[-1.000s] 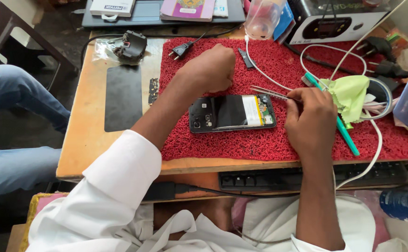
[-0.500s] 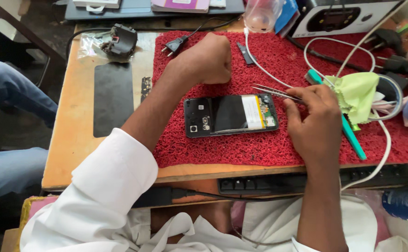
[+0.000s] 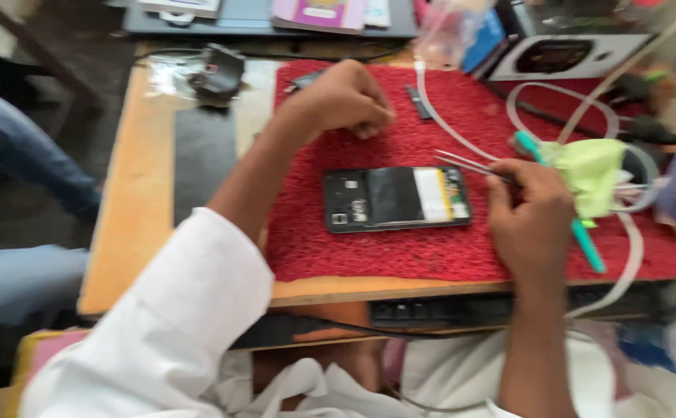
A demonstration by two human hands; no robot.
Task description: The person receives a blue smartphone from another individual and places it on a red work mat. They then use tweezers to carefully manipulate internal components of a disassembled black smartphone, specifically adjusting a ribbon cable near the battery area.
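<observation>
A rough, nubbly red mat is laid over a smooth, matt wooden table. On the mat an opened phone is shown, with dark, faintly glossy inner parts and a white and yellow panel. Thin, shiny metal tweezers are gripped in the right hand. A soft, matt yellow-green cloth is bunched beside a smooth teal plastic tool and a smooth white cable. White cloth is seen on the sleeve.
</observation>
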